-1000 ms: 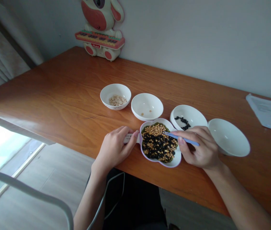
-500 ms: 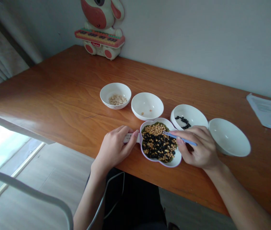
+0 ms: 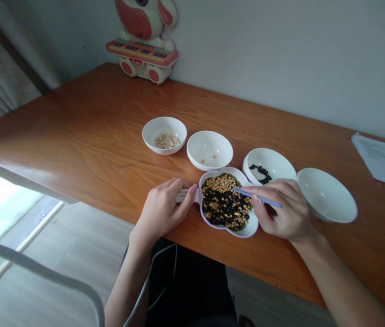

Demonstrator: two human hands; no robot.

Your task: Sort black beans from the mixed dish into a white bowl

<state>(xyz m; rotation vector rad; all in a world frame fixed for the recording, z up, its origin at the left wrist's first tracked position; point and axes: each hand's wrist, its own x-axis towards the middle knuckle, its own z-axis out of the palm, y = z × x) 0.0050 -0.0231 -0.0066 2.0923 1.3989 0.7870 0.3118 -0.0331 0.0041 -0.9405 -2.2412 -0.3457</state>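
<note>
My left hand [image 3: 165, 206] is closed on the handle of a white, lilac-rimmed scalloped dish [image 3: 251, 228] near the table's front edge. Black beans [image 3: 218, 213], yellow-tan beans [image 3: 223, 183] and some small green ones lie mixed in it. Between the fingers of my right hand [image 3: 283, 209] are blue tweezers [image 3: 264, 200], their tips over the beans at the dish's upper right. Whether the tips pinch a bean is too small to tell. Just behind the dish stand a white bowl with black beans [image 3: 279, 163] and a white bowl with two small tan pieces [image 3: 209, 145].
A white bowl with pale flat seeds [image 3: 164, 125] stands at the row's left end; another white bowl [image 3: 328, 195] is at its right end. A cow-shaped toy keyboard [image 3: 145, 52] rests against the wall. Papers in a clear sleeve [image 3: 383, 156] lie at the right.
The tweezers' tips have shifted very slightly to the right over the beans. My left hand and the dish stay practically where they were.
</note>
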